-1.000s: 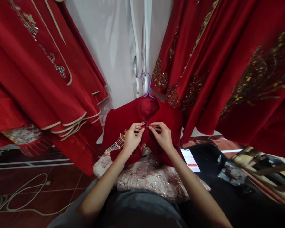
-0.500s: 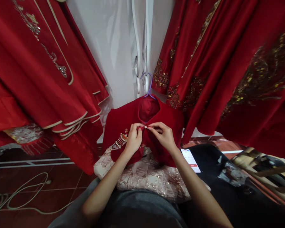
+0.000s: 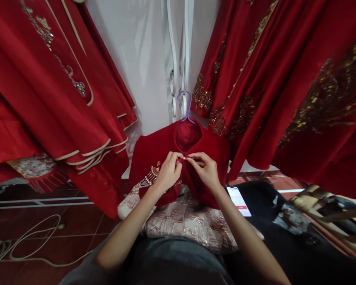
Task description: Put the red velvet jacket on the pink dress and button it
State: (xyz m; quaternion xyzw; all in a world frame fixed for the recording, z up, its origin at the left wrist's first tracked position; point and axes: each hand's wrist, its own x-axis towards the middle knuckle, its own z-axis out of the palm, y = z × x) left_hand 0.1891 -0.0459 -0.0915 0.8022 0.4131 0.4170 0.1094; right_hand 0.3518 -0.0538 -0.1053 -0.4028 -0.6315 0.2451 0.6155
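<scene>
A red jacket (image 3: 154, 146) with a stand-up neckline and beaded tassel trim (image 3: 150, 177) on one side lies before me on a purple hanger (image 3: 188, 107). Just below the neckline, a small pearl-like button (image 3: 184, 158) shows between my fingertips. My left hand (image 3: 169, 172) pinches the front edge of the jacket from the left. From the right, my right hand (image 3: 207, 170) pinches the opposite front edge close against the button. Which fingers touch the button itself is too small to make out. Beneath the jacket, a pale patterned cloth (image 3: 192, 223) with a metallic sheen covers my lap.
Red embroidered gowns hang at left (image 3: 62, 107) and right (image 3: 255, 99), flanking a white panel (image 3: 124, 47). On a black surface (image 3: 261, 209) at right lie a lit phone (image 3: 239, 201) and a crumpled plastic bag (image 3: 292, 218). A white cable (image 3: 26, 237) coils on the tiled floor.
My left hand has shifted slightly right, closer to my right hand, so the button is more covered by fingertips. The whole view has moved a little.
</scene>
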